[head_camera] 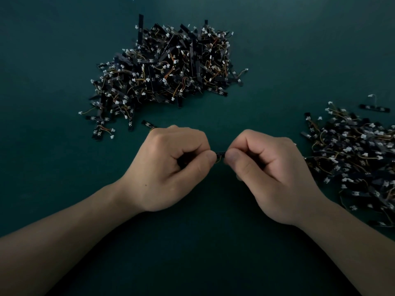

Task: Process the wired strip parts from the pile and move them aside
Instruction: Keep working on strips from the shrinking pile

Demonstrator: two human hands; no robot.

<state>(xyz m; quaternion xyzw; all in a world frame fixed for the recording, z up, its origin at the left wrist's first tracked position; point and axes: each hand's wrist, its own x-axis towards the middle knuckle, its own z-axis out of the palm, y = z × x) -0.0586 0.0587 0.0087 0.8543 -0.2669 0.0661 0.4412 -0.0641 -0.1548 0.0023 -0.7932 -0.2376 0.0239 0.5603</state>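
A black wired strip part [220, 154] is held between my two hands above the dark green table [53, 146]; only its short middle shows. My left hand [171, 165] pinches its left end with thumb and curled fingers. My right hand [271, 169] pinches the right end the same way. A big pile of black strips with orange wires and white connectors [164, 67] lies beyond the hands at centre. A second, flatter pile of the same parts [359, 159] lies at the right edge.
A loose strip [147, 124] lies just beyond my left knuckles. A few stray parts [101, 130] lie at the big pile's near left corner, and one single strip [374, 107] lies above the right pile.
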